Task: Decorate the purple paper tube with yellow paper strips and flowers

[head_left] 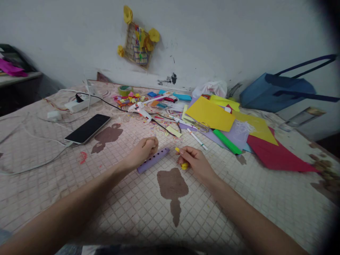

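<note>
Head view: I watch two bare hands at work over a pale, grid-patterned tabletop (127, 216). Between them lies a slim purple tube with a row of dark dots (154, 162), slanted so that its far end points toward the right hand (195, 161), a short gap away. The left hand (145, 150) is curled into a fist at the tube's far side; I cannot tell whether its grip is closed on anything or whether it touches the tube. The right hand's grip is pinched together on a small bright-yellow piece (177, 149), which shows past thumb and forefinger. More yellow (185, 166) shows under the curled fingers, and I cannot tell whether it belongs to the same piece.

Beyond the hands I see a white glue gun (143, 113) with a black cord, among scattered paper scraps. To the left lies a black-screened phone (88, 129) with a white cable plugged in. To the right are a white marker with a teal end (197, 139), a bright-green roll (227, 142), a smooth yellow sheet (211, 113) and a flat dark-red sheet (278, 152).
</note>
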`<state>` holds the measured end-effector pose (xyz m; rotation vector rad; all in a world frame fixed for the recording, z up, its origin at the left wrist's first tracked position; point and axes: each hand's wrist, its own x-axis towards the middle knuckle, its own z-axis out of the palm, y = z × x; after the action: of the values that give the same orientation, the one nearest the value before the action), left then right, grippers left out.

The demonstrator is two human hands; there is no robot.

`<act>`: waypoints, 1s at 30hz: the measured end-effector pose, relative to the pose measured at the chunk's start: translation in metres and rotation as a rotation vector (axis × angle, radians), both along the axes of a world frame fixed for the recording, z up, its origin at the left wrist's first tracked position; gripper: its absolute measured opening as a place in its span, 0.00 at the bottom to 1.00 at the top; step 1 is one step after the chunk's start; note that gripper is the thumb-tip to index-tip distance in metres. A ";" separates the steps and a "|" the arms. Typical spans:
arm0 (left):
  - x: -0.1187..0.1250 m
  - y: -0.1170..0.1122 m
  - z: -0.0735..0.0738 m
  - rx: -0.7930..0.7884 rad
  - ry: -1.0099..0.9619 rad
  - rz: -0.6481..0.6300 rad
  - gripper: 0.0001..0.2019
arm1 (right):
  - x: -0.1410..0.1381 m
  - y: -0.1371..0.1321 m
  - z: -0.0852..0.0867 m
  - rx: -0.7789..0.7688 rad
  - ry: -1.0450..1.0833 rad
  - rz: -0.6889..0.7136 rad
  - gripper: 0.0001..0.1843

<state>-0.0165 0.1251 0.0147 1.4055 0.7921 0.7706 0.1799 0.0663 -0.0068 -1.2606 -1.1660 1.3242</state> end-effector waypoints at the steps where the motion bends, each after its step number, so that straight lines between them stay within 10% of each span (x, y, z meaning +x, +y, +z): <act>1: 0.000 -0.001 0.001 -0.037 -0.024 -0.013 0.10 | 0.000 0.000 0.000 -0.001 0.002 -0.002 0.17; 8: 0.004 -0.006 0.004 -0.283 -0.238 -0.186 0.10 | -0.001 -0.001 -0.001 -0.003 0.012 -0.009 0.16; 30: 0.006 -0.006 -0.001 -0.360 -0.341 -0.251 0.08 | 0.001 -0.001 0.002 0.033 -0.047 -0.006 0.14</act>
<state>-0.0106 0.1191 0.0135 0.9919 0.4495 0.6141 0.1809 0.0651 -0.0048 -1.2763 -1.2111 1.2715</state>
